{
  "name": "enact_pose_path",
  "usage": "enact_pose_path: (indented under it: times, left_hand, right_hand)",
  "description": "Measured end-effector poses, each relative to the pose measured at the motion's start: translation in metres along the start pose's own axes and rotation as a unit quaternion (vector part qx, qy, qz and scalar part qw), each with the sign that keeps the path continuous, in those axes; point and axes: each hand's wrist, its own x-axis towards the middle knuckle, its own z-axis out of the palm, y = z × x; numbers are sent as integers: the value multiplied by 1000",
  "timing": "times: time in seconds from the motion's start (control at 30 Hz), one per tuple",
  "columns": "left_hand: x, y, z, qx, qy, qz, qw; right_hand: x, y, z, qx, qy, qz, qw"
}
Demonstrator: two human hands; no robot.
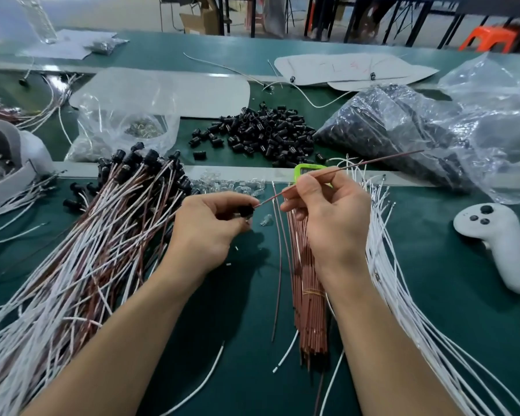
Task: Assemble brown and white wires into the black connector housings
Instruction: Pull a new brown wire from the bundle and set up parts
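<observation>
My left hand (206, 228) grips a black connector housing (245, 210) between thumb and fingers. My right hand (327, 214) pinches a single brown wire (373, 162) whose near end meets the housing; its far end points up and right. Under my right hand lies a bundle of brown wires (309, 313). Loose white wires (403, 289) fan out to its right. A heap of loose black housings (264, 133) sits further back on the green table (451, 295). On the left lies a big pile of wired housings (102, 235).
A white controller (496, 241) lies at the right. Clear plastic bags (403, 127) of black parts stand at the back right; another bag (123, 130) of metal parts at back left. A green object (309, 169) and small clear parts (222, 186) sit behind my hands.
</observation>
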Motion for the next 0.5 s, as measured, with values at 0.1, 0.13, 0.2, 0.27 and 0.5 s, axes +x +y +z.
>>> enact_pose_path:
  times: [0.1,0.13,0.2,0.27,0.5]
  left_hand:
    - [-1,2,0,-12,-1,-5,1000]
    - [-2,2,0,-16,-1,-7,1000]
    - [-2,3,-1,-2,10,-8,1000]
    - [-3,3,-4,33,32,1,999]
    - [-13,8,-4,144,55,124,980]
  right_hand:
    - [-1,0,-2,-3,4,-9,1000]
    - [-1,1,-3,-7,5,-10,1000]
    - [-2,2,-5,-22,15,-7,1000]
    - [-2,4,-6,-42,26,8,999]
    - [0,7,0,-102,-80,88,988]
